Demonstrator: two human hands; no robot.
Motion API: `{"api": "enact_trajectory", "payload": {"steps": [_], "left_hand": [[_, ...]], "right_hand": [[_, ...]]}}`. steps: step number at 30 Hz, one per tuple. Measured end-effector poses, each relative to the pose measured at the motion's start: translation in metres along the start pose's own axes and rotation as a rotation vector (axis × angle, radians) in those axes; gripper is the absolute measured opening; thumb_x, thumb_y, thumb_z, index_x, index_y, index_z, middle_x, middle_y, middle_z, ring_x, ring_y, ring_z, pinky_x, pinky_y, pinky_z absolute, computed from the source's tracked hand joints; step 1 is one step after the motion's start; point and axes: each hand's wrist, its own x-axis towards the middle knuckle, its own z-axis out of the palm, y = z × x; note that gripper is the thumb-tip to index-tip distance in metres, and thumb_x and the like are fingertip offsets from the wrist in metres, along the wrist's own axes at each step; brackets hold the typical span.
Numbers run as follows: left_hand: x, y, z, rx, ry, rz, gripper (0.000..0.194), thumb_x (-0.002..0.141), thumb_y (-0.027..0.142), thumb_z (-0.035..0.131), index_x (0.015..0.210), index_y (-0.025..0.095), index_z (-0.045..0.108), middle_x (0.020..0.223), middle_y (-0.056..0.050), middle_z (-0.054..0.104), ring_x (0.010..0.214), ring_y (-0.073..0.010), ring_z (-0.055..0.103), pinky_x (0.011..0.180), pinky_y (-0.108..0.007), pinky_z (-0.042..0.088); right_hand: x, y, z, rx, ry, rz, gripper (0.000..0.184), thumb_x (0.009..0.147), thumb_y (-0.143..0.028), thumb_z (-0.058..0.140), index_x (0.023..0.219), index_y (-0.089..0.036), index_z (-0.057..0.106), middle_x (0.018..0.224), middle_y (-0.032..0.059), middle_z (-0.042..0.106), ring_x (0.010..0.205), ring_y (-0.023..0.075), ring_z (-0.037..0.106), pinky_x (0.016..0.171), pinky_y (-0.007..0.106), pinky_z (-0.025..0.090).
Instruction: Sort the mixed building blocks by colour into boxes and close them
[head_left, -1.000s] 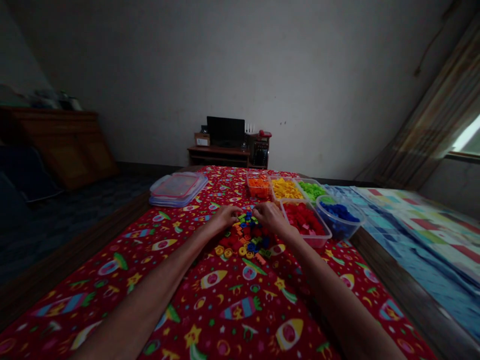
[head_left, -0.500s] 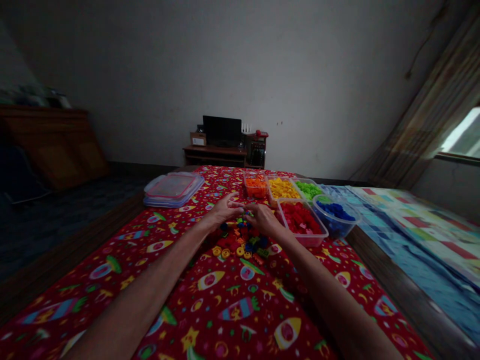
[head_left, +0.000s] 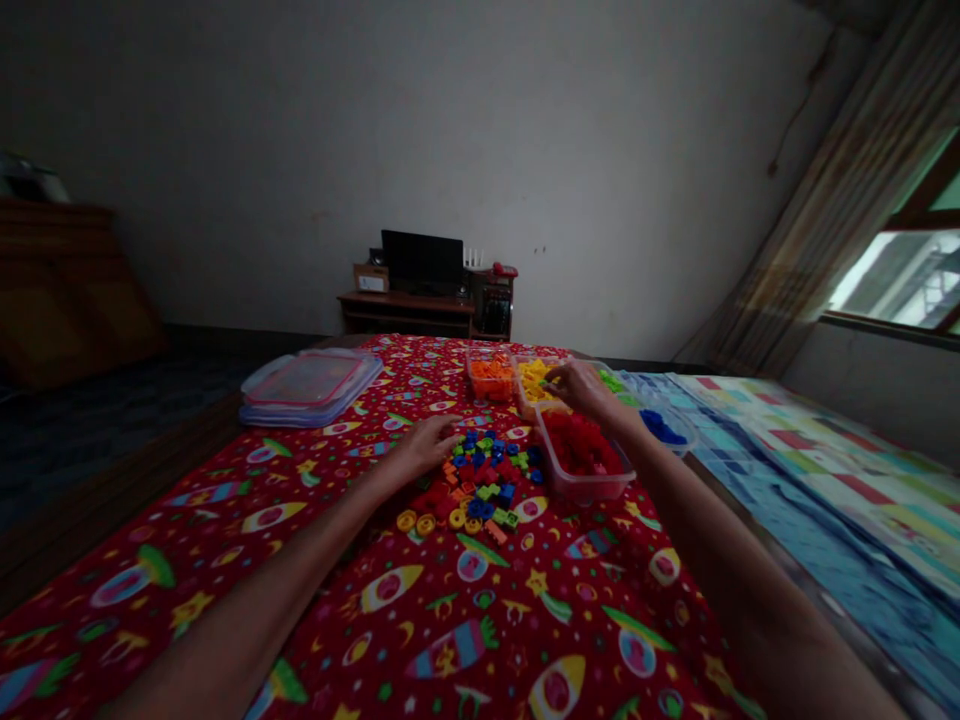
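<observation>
Tablecloth [head_left: 442, 570]: red, rocket-printed.
Block pile [head_left: 487, 480]: mixed colours, on the cloth.
Left hand [head_left: 427, 445]: loosely open, just left of the pile.
Right hand [head_left: 581, 388]: has left the pile for the yellow-block tub [head_left: 529, 406]; fingers bent, any grip unclear.
Change: work seemingly now split between pile and tubs.
Beyond pile: orange-block tub [head_left: 471, 386].
Right of pile: red-block tub [head_left: 592, 490], then blue-block tub [head_left: 694, 441].

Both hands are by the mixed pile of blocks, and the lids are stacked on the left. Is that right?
Not quite: only the left hand is by the mixed pile of blocks. The head view shows the right hand up by the tub of yellow blocks. The lids are stacked on the left.
</observation>
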Motion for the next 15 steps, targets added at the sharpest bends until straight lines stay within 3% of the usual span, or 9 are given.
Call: {"api": "enact_trajectory", "payload": {"steps": [4, 8, 12, 15], "left_hand": [[-0.004, 0.008, 0.005, 0.017, -0.126, 0.085, 0.036, 0.067, 0.022, 0.064, 0.102, 0.022, 0.07, 0.104, -0.007, 0.071, 0.101, -0.0258, 0.062, 0.093, -0.035, 0.045], [-0.006, 0.017, 0.004, -0.031, -0.132, 0.082, 0.035, 0.063, 0.019, 0.067, 0.097, 0.024, 0.072, 0.104, -0.005, 0.071, 0.101, -0.0253, 0.062, 0.093, -0.033, 0.044], [-0.005, 0.017, 0.003, -0.033, -0.139, 0.042, 0.04, 0.06, 0.016, 0.068, 0.099, 0.024, 0.072, 0.097, -0.003, 0.073, 0.093, -0.0246, 0.065, 0.084, -0.03, 0.048], [-0.004, 0.015, 0.004, 0.047, -0.123, -0.014, 0.045, 0.059, 0.019, 0.068, 0.104, 0.024, 0.07, 0.092, -0.003, 0.073, 0.086, -0.0241, 0.065, 0.075, -0.028, 0.049]], "right_hand": [[0.015, 0.062, -0.019, -0.217, -0.05, 0.208, 0.022, 0.082, -0.025, 0.059, 0.096, -0.014, 0.073, 0.09, 0.0135, 0.071, 0.082, 0.0193, 0.065, 0.068, 0.023, 0.043], [0.021, 0.095, -0.029, -0.216, -0.143, 0.358, 0.025, 0.083, -0.023, 0.056, 0.095, -0.008, 0.072, 0.075, 0.0137, 0.071, 0.068, 0.0175, 0.065, 0.067, 0.025, 0.045], [0.023, 0.091, -0.037, -0.135, -0.002, 0.304, 0.029, 0.085, -0.02, 0.052, 0.103, -0.005, 0.069, 0.074, 0.0143, 0.07, 0.066, 0.0166, 0.065, 0.077, 0.029, 0.046], [0.019, 0.069, -0.038, 0.04, 0.106, 0.273, 0.03, 0.085, -0.019, 0.048, 0.102, -0.006, 0.069, 0.079, 0.0138, 0.071, 0.065, 0.0153, 0.065, 0.072, 0.027, 0.048]]}}
